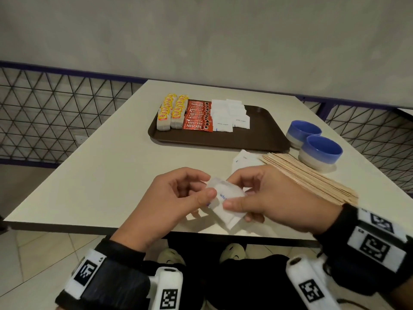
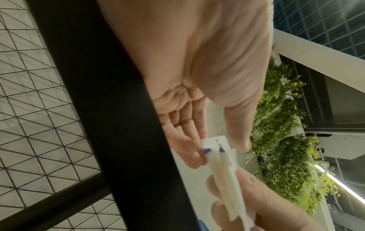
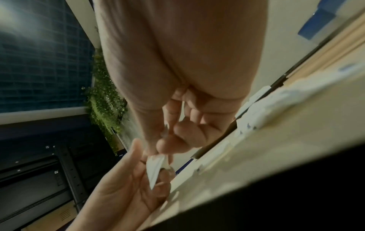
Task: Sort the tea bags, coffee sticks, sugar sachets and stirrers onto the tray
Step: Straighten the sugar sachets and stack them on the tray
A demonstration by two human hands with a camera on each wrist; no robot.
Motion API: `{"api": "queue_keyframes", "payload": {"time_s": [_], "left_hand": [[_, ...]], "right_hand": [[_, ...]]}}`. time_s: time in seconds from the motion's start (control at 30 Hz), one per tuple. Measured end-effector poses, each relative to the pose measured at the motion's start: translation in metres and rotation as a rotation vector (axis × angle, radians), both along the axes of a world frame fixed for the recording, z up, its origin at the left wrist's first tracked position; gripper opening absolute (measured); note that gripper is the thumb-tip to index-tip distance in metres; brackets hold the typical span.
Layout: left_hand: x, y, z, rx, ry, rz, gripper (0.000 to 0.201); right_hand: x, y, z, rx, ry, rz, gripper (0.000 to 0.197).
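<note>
1. Both hands meet over the near edge of the table (image 1: pixel 93 175): the left hand (image 1: pixel 176 198) and the right hand (image 1: pixel 274 198) each pinch a small stack of white sugar sachets (image 1: pixel 225 202), thumbs on top, fingers curled beneath.
2. From the left wrist view, the held sachets show edge-on with blue printed tips; how many there are is hard to tell.
3. The brown tray (image 1: pixel 257 139) sits mid-table. On its left end stand two rows of yellow-labelled tea bags (image 1: pixel 172 113).
4. Just right of them, a row of red coffee sticks (image 1: pixel 197 116), overlapping front to back.
5. Next, two rows of white sachets on the tray (image 1: pixel 230 115); the tray's right part shows bare brown surface.
6. Two blue bowls (image 1: pixel 312 144) stand off the tray's right end, touching each other; nothing shows in the interiors.
7. A fan of wooden stirrers (image 1: pixel 312 177) lies on the table near the bowls, its near end hidden behind the right hand.
8. A few loose sachets (image 1: pixel 245 161) lie beside the stirrers, partly covered by the right hand's knuckles.
9. The right wrist view is blurred; only paper pinched between fingertips reads clearly.
</note>
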State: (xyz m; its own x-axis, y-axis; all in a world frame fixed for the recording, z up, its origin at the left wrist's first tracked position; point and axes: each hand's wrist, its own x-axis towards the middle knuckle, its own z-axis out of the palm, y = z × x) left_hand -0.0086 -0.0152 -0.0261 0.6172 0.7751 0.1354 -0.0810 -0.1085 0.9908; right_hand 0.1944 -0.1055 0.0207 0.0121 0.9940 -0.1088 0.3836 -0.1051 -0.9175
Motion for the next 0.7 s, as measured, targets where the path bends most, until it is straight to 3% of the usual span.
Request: {"api": "queue_keyframes", "payload": {"time_s": [0.2,0.33,0.7], "left_hand": [[0.000,0.005,-0.003,0.008,0.024,0.050,0.013],[0.002,0.005,-0.003,-0.017,0.017,0.076,0.010],[0.001,0.000,0.000,0.027,0.090,0.031,0.006]], "right_hand": [[-0.014,0.000,-0.044,0.104,0.281,-0.244,0.012],[-0.010,-0.003,-0.054,0.208,0.455,-0.305,0.011],[-0.012,-0.004,-0.058,0.263,0.390,-0.338,0.013]]}}
